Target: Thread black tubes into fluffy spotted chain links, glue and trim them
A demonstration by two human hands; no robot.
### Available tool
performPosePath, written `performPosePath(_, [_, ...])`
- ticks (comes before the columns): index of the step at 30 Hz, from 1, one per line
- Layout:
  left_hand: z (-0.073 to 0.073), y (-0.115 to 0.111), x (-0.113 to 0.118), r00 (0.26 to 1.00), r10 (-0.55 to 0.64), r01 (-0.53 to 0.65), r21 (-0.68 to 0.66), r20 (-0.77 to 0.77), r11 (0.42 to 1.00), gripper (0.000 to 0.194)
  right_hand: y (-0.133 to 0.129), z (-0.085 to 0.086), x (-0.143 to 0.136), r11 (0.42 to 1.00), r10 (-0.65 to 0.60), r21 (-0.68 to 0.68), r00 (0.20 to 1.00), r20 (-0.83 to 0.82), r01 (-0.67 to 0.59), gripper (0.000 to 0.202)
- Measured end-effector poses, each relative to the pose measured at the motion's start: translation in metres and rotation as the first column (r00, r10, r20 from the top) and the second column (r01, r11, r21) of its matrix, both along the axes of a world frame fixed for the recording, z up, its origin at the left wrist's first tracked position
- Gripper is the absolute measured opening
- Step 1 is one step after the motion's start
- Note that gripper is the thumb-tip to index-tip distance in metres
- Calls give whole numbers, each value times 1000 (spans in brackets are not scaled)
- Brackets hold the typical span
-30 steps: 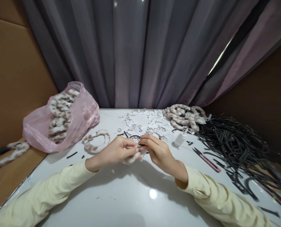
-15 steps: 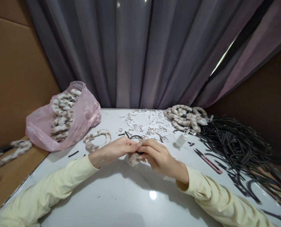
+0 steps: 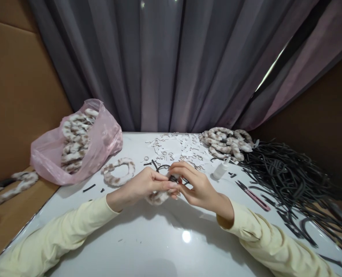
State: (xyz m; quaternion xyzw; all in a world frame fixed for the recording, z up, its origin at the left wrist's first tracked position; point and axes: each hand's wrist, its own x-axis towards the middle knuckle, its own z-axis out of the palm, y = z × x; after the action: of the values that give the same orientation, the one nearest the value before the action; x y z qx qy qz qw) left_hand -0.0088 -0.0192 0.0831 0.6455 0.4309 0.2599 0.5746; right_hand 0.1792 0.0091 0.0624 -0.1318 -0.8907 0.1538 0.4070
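Observation:
Near the middle of the table, my left hand (image 3: 146,184) pinches a furry white-and-brown tube (image 3: 158,198), which hangs below its fingers. A black piece (image 3: 173,178), like a cord end, shows at the fingertips. My right hand (image 3: 199,187) meets the left one there, its thumb and finger closed at the black piece while the other fingers arch above. Its exact grip is partly hidden. Just behind the hands lie thin black cords (image 3: 154,165). A furry ring (image 3: 119,172) of the same pattern rests on the table left of my left hand.
On the left stands a pink plastic bag (image 3: 107,134) of furry rings. Back right are a furry ring pile (image 3: 228,143), a small white bottle (image 3: 221,169), pink-handled tweezers (image 3: 253,196) and a heap of black cords (image 3: 292,173). Scraps (image 3: 185,148) cover the table's back.
My right hand's fingers have lifted and spread from the left hand, uncovering the black piece. The furry tube has shifted slightly left and shows more.

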Motion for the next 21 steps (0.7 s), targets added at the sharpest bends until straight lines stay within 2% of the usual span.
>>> performPosePath(3, [2,-1,0,999,22,-22,-7,-28,1000,37,1,-2,0,1000,25,3,1000,10,-25,23])
performPosePath(5, [2,1,-1,1000,-6,5,-48,-13,999,37,0,-3,0,998,62,8,998,19,-62,25])
performPosePath(8, [-1,5,-2,995,-73,84,-150,75,985,39,-1,-2,-1,994,111,20,993,42,-112,22])
performPosePath(11, [-5,7,-1,983,-80,114,-212,163,971,39,0,1,0,989,148,20,987,70,-149,18])
performPosePath(14, [-8,7,0,978,-82,123,-208,192,970,34,2,2,0,986,167,12,983,82,-168,19])
performPosePath(21, [-2,3,2,978,-89,115,-127,191,985,28,6,4,2,987,159,-35,983,96,-156,11])
